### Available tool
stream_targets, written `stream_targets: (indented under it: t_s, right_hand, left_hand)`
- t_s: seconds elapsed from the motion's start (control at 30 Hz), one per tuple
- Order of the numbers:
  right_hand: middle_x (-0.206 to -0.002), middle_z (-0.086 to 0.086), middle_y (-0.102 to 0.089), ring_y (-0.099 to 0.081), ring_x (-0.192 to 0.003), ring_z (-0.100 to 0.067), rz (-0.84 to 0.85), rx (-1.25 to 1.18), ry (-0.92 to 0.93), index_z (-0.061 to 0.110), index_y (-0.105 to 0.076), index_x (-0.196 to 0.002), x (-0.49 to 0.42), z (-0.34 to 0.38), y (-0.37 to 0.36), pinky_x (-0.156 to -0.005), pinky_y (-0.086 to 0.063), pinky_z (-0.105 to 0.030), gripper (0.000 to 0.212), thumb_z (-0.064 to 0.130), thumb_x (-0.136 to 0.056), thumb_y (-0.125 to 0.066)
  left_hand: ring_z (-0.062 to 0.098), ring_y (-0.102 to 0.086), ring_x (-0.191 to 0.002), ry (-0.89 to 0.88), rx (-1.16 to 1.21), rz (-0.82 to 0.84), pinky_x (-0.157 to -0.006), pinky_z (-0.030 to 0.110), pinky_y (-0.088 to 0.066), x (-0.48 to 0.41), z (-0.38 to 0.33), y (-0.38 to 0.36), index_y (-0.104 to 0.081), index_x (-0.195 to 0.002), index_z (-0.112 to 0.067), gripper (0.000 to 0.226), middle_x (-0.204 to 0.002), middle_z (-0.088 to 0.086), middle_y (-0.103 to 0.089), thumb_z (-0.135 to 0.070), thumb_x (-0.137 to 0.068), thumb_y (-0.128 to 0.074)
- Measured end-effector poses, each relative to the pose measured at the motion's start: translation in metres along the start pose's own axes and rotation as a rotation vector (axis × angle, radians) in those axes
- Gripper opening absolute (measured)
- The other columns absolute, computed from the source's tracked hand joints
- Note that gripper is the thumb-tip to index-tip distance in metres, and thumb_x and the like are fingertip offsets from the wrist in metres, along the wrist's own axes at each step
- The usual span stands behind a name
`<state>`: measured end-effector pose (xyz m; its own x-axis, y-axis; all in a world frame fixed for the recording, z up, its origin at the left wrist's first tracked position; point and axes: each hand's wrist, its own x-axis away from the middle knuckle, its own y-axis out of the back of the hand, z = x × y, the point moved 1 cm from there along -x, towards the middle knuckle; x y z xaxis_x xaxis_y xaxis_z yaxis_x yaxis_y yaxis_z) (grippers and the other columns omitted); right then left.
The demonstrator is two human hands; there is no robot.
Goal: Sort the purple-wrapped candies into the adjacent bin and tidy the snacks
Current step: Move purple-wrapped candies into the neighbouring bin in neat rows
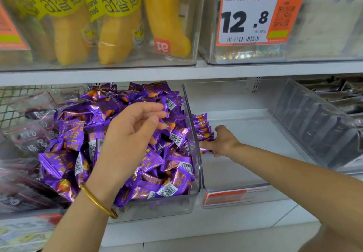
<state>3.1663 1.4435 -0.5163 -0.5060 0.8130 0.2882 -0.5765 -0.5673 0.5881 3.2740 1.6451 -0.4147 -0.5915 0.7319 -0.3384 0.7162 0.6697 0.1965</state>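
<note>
Sorting looks part done: left grip hovering over the purple candies heaped in the source bin, fingers loosely curled, tips against one wrapper at 1 o'clock of the palm; cannot tell whether pinched or merely touched. Right grip down inside the adjacent bin, at 3 o'clock of the heap, released, fingers straight and pressing a standing row of purple candies against that bin's 9 o'clock wall, with one more wrapper lying flat under the fingertips. Risks, as judgement only: row likely to fan out and topple toward 3 o'clock on release of that pressure, with no other brace in sight; foil probably slick, so easy to drop a piece between the two bins or over the front lip at 6 o'clock; heap piled high toward 12 o'clock, so a careless scoop could spill wrappers over the rim. Counts: 2 grips; 2 clear bins in play; heap too many to count, dozens at a guess; row showing roughly half a dozen edges, exact number not readable; 1 gold bangle on the left wrist; 3 yellow banana-shaped packs on the upper shelf at 12 o'clock; 1 orange price tag marked 12.8; 1 bin of dark-wrapped snacks at 3 o'clock; more dark packs at 9 o'clock, uncounted.
</note>
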Motion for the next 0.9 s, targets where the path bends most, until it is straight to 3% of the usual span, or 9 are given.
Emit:
stream_targets:
  t_s: [0.23,0.37,0.43,0.5,0.57,0.63,0.7,0.77,0.9]
  right_hand:
    - [-0.12,-0.012,-0.052,-0.056,-0.105,-0.026,0.065,0.016,-0.016,0.006,-0.029,-0.131,0.004,-0.002,0.002,-0.074,-0.054,-0.035,0.078,0.019,-0.073,-0.08]
    - [-0.122,-0.013,-0.052,-0.055,-0.108,-0.027,0.088,0.036,-0.022,0.007,-0.027,-0.134,0.005,-0.001,0.002,-0.079,-0.054,-0.039,0.083,0.017,-0.072,-0.08]
    - [-0.123,-0.014,-0.051,-0.055,-0.109,-0.028,0.092,0.072,-0.031,0.007,-0.025,-0.136,0.007,0.002,0.006,-0.08,-0.054,-0.039,0.085,0.019,-0.072,-0.08]
    - [-0.128,-0.017,-0.047,-0.053,-0.113,-0.029,0.045,0.101,-0.011,0.007,-0.023,-0.139,0.011,0.006,0.014,-0.084,-0.052,-0.039,0.092,0.023,-0.07,-0.082]
    - [-0.131,-0.017,-0.044,-0.053,-0.107,-0.026,-0.085,0.075,0.1,0.008,-0.025,-0.142,0.021,0.014,0.024,-0.082,-0.049,-0.036,0.091,0.023,-0.071,-0.081]
    - [-0.117,-0.011,-0.049,-0.053,-0.084,-0.018,-0.215,-0.041,0.281,0.013,-0.039,-0.134,0.042,0.026,0.032,-0.068,-0.045,-0.026,0.067,0.017,-0.078,-0.074]
    - [-0.098,-0.003,-0.051,-0.051,-0.066,-0.011,-0.26,-0.193,0.457,0.019,-0.052,-0.115,0.07,0.037,0.035,-0.058,-0.044,-0.017,0.039,0.007,-0.082,-0.068]
    - [-0.087,0.0,-0.052,-0.051,-0.06,-0.008,-0.221,-0.258,0.603,0.024,-0.059,-0.097,0.095,0.048,0.035,-0.058,-0.044,-0.015,0.03,-0.001,-0.08,-0.067]
    - [-0.085,0.002,-0.056,-0.053,-0.073,-0.012,-0.164,0.067,0.8,0.026,-0.067,-0.081,0.115,0.062,0.028,-0.069,-0.039,-0.014,0.02,0.009,-0.074,-0.072]
  left_hand:
    - [-0.001,-0.062,-0.068,0.001,-0.054,0.041,-0.055,0.008,-0.044,0.002,-0.003,0.002,-0.064,-0.102,-0.011,0.023,-0.095,0.0,-0.069,0.003,-0.09,-0.051]
    - [-0.003,-0.052,-0.059,-0.054,-0.284,0.24,-0.056,0.006,-0.038,0.007,-0.008,0.004,-0.071,-0.09,-0.025,0.016,-0.073,-0.015,-0.063,-0.012,-0.082,-0.067]
    - [-0.003,-0.053,-0.07,-0.121,-0.405,0.36,-0.063,0.005,-0.037,0.009,-0.008,0.005,-0.071,-0.089,-0.03,0.013,-0.081,-0.022,-0.061,-0.031,-0.076,-0.073]
    - [0.0,-0.049,-0.088,-0.198,-0.563,0.478,-0.076,0.01,-0.037,0.009,-0.004,0.005,-0.07,-0.091,-0.035,0.036,-0.088,-0.019,-0.062,-0.058,-0.066,-0.062]
    - [0.001,-0.042,-0.091,-0.257,-0.738,0.581,-0.086,0.015,-0.033,0.01,0.002,0.002,-0.069,-0.097,-0.036,0.055,-0.092,-0.018,-0.06,-0.069,-0.06,-0.045]
    - [0.003,-0.039,-0.088,-0.262,-0.889,0.629,-0.085,0.023,-0.032,0.012,0.008,-0.002,-0.068,-0.097,-0.035,0.057,-0.092,-0.018,-0.056,-0.069,-0.06,-0.042]
    - [0.003,-0.04,-0.082,-0.274,-0.886,0.619,-0.078,0.024,-0.031,0.014,0.008,-0.006,-0.065,-0.088,-0.032,0.039,-0.081,-0.017,-0.052,-0.058,-0.065,-0.047]
    - [0.002,-0.046,-0.072,-0.26,-0.727,0.556,-0.067,0.016,-0.033,0.013,0.002,-0.003,-0.063,-0.077,-0.027,0.022,-0.069,-0.014,-0.053,-0.046,-0.069,-0.056]
    - [0.005,-0.049,-0.055,-0.1,-0.338,0.239,-0.052,0.015,-0.039,0.005,-0.008,0.026,-0.061,-0.076,-0.02,0.011,-0.065,-0.001,-0.06,-0.024,-0.079,-0.071]
